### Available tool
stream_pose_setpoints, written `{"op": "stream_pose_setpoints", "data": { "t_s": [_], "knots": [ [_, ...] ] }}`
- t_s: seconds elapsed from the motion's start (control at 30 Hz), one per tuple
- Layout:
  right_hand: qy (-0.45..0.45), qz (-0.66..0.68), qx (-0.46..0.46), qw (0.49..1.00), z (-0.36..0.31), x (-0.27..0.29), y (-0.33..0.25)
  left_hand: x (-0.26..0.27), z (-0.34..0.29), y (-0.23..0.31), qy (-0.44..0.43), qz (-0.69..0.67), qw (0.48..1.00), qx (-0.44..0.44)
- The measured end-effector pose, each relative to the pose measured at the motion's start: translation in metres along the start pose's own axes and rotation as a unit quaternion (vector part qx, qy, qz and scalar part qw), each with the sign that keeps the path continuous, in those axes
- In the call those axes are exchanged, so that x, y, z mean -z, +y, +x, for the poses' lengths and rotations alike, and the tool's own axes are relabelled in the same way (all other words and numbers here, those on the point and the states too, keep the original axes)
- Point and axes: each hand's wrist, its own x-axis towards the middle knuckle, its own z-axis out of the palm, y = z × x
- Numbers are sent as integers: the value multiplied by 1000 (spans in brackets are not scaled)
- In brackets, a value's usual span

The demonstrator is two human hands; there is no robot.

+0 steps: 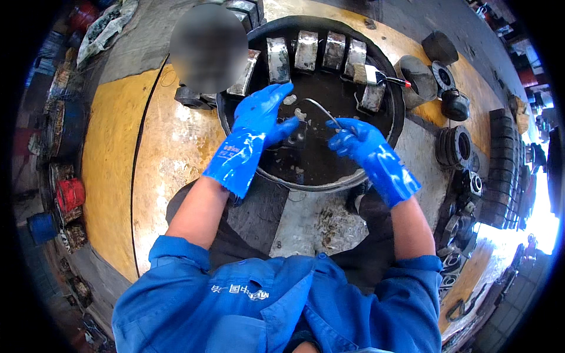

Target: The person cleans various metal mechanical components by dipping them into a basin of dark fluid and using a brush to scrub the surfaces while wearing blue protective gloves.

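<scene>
A large round black basin stands before me, with dark liquid in its bottom. My right hand, in a blue rubber glove, is closed around the end of a thin curved metal hook. The hook's bent part reaches over the liquid toward the left. My left hand, gloved the same way, hangs open over the basin's left side, thumb apart from the fingers. Several grey metal blocks line the basin's far wall. A paint brush with a black, red-tipped handle rests at the right rim.
To the right stand a metal cylinder, a dark pot, stacked rings and a long row of black parts. A red can is far left. Yellowish boards cover the floor. A blurred patch hides part of the upper left.
</scene>
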Motion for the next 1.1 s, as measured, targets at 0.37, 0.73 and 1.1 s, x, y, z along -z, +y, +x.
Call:
{"op": "stream_pose_setpoints", "data": {
  "t_s": [0.37, 0.73, 1.1],
  "knots": [
    [-29, -93, -74, 993, -2, -4, 3, -6, -30, -26, -159, 167, 973, 18],
    [35, -369, -36, 928, 21, -39, 38, -17, -32, -40, -162, 140, 977, 17],
    [45, -465, 9, 884, 37, -52, 53, -10, -31, -43, -187, 124, 973, 60]
  ]
}}
